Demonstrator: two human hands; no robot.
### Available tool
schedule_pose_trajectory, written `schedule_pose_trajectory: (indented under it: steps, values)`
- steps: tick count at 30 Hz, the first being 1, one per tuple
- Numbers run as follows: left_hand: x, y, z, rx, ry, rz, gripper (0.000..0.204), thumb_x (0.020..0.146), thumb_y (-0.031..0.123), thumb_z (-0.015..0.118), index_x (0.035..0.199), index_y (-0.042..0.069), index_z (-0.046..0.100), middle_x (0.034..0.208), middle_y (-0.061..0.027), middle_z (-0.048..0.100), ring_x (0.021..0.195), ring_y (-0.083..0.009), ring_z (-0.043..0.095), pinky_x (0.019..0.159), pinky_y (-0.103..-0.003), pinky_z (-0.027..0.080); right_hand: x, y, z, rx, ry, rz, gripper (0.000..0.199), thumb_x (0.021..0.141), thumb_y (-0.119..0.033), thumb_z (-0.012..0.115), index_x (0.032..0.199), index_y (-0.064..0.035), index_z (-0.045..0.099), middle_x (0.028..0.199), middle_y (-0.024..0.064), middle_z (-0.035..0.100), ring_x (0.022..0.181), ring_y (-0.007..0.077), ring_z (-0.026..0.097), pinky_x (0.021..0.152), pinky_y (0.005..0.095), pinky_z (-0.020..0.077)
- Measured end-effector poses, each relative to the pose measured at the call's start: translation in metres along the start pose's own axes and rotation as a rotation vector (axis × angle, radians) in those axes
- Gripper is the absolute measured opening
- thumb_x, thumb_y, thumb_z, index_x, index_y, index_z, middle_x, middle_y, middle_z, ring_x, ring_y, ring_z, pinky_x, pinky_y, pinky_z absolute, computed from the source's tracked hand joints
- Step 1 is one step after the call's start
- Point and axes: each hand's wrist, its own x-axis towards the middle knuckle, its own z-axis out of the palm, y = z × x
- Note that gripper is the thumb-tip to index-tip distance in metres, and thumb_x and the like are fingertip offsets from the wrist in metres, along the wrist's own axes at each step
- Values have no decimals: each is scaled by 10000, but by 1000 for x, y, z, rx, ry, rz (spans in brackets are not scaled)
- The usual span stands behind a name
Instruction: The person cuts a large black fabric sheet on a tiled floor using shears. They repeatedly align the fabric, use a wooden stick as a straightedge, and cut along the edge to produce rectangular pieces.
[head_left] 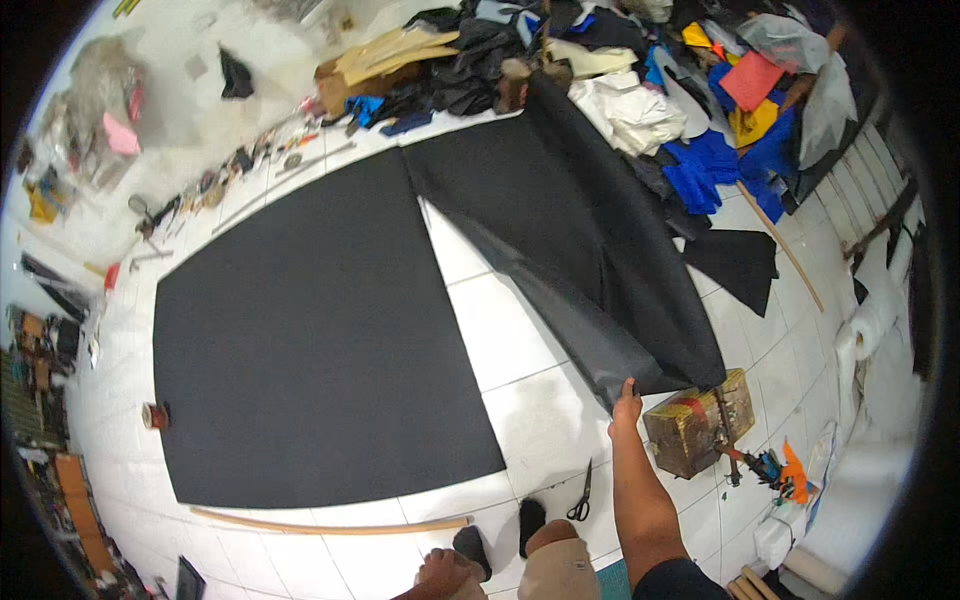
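Note:
My right hand [626, 408] is closed on the near corner of a large black fabric sheet [590, 230]. That corner is lifted and partly folded over, showing a greyer underside, while the sheet's far end lies on the floor near the heap. To its left a wide black fabric panel [320, 330] lies flat, and a strip of white tile shows between the two. My left hand [442, 574] rests low by my left knee, holding nothing that I can see. Black-handled scissors [581, 500] lie on the tiles between my right foot and my right forearm.
A wooden strip [330, 524] lies along the panel's near edge. A roll of brown tape [155, 416] sits at its left edge. Beside my right hand stands a worn yellow-brown block [690, 435] with metal rods. A heap of coloured scraps [700, 110] fills the far right.

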Motion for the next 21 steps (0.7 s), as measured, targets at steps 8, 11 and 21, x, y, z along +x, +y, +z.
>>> schedule_pose_trajectory:
  steps: [8,11,21]
  values:
    - [124,217,-205,-487,227,286,734,895,595,526,1314,-7,528,1369,-235,499,1289,-344,459,1051,-439,379,-76,-157,-46,-133,-151,-159,531,944,-348,591,1163,134,544,1135,293,604,1117,355,569,973,387,420]
    - [105,374,-324,-1117,188,188,845,900,654,469,1446,17,368,1447,-204,425,1353,-320,363,1057,-529,340,-119,-219,-77,-353,-404,-690,422,803,-31,589,1224,-54,606,1133,164,667,1077,317,643,940,387,481]
    - [128,425,-404,-1022,285,480,268,795,85,633,1017,-61,603,923,-115,668,780,-233,626,675,-357,503,-161,-338,-85,-1071,-1523,-438,991,835,-602,641,1540,-107,151,1530,264,248,1395,404,291,1111,523,293]
